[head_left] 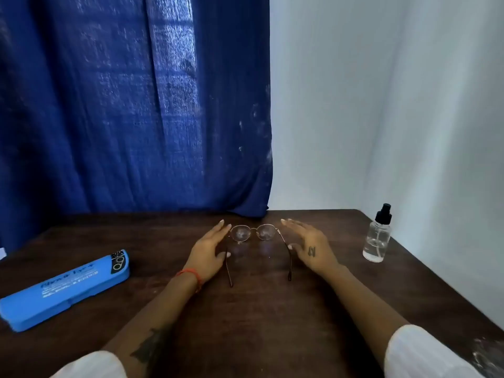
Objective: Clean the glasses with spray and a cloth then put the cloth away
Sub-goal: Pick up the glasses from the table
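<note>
Round wire-framed glasses (253, 232) lie on the dark wooden table (245, 323), temples unfolded toward me, lenses smudged. My left hand (208, 251) lies flat just left of the frame, fingers straight, fingertips beside the left lens. My right hand (308, 245) lies flat just right of the frame, fingers straight. Neither hand grips the glasses. A clear spray bottle (377, 236) with a black nozzle stands upright at the right, near the wall. No cloth is in sight.
A closed blue glasses case (65, 289) lies at the table's left edge. A blue curtain (136, 105) hangs behind the table. A white wall (395, 105) borders the right side.
</note>
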